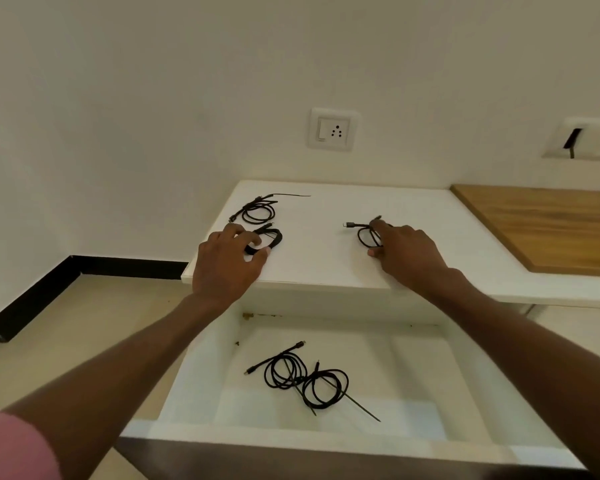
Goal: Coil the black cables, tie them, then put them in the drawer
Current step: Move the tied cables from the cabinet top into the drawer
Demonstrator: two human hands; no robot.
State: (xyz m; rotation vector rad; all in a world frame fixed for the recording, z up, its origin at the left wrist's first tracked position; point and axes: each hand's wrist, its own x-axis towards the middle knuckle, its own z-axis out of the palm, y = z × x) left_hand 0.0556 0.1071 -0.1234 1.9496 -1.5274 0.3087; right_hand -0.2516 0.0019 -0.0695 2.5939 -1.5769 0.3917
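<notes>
Reaching out, our left hand (227, 261) and right hand (407, 252) each pinched a coiled cable. Two tied coils (303, 379) lay in the drawer (194, 386); three remained on the white top (326, 261).

each hand (227, 261) (407, 251) grips a coiled black cable (269, 239) (368, 235) on the white counter (326, 261). two tied coils (305, 379) lie in the open drawer (201, 382).
</notes>
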